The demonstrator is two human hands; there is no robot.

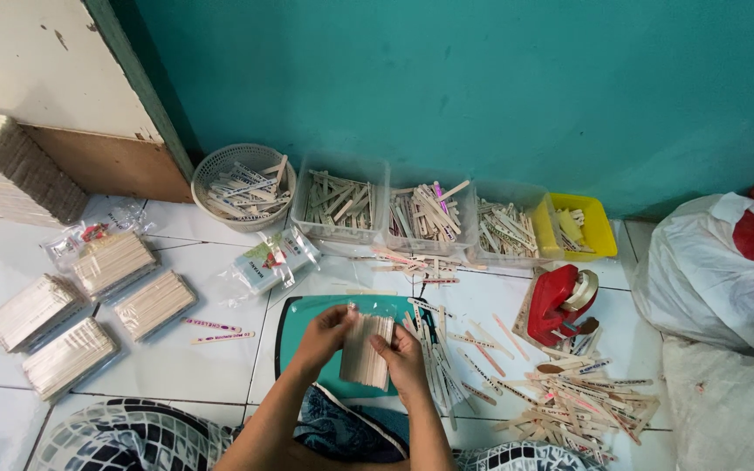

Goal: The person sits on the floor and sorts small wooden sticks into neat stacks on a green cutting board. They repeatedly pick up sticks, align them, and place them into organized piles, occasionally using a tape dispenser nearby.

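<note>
Pinching a bundle of flat wooden sticks (pixel 366 351) between left hand (pixel 323 338) and right hand (pixel 405 362), over the teal tray (pixel 303 318); probably light, stiff, prone to sliding apart, so best squeezing both long sides

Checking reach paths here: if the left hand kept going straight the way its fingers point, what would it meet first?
The left hand points rightward into the bundle of wooden sticks it already grips with the right hand. So it meets the bundle at once.
</note>
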